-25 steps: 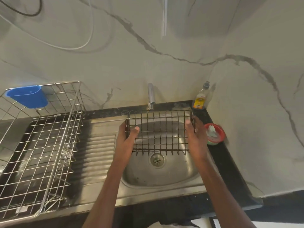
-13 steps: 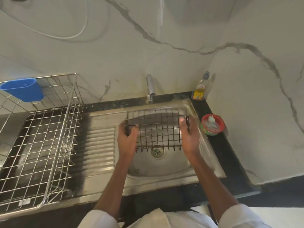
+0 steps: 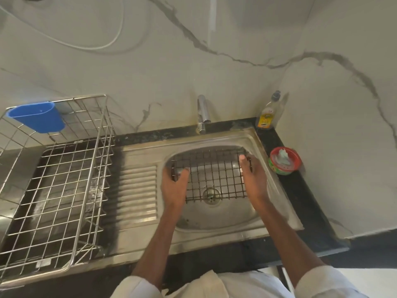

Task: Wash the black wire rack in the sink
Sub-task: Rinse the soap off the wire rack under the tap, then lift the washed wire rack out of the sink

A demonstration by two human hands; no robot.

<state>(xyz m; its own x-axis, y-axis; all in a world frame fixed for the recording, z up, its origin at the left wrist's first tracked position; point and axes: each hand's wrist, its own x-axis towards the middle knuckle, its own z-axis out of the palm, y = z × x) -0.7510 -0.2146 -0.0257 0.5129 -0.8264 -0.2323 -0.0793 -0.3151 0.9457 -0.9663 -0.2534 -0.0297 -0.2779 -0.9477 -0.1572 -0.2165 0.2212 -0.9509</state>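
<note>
The black wire rack [image 3: 214,173] lies low inside the steel sink [image 3: 217,220], over the drain [image 3: 211,195]. My left hand [image 3: 175,187] grips the rack's left side, thumb on top and fingers hidden under the wires. My right hand [image 3: 252,179] holds its right side, thumb hooked over the edge wire. The tap [image 3: 202,114] stands behind the basin with no water running.
A large steel dish rack [image 3: 58,188] with a blue plastic cup [image 3: 37,119] fills the counter at left. The ribbed drainboard [image 3: 137,192] lies between it and the basin. A dish soap bottle [image 3: 267,114] and a red tub with a scrubber [image 3: 283,161] stand at right.
Both hands have lowered the black rack from above the basin down into the sink, close to the drain. The view has tilted down, showing my sleeves.
</note>
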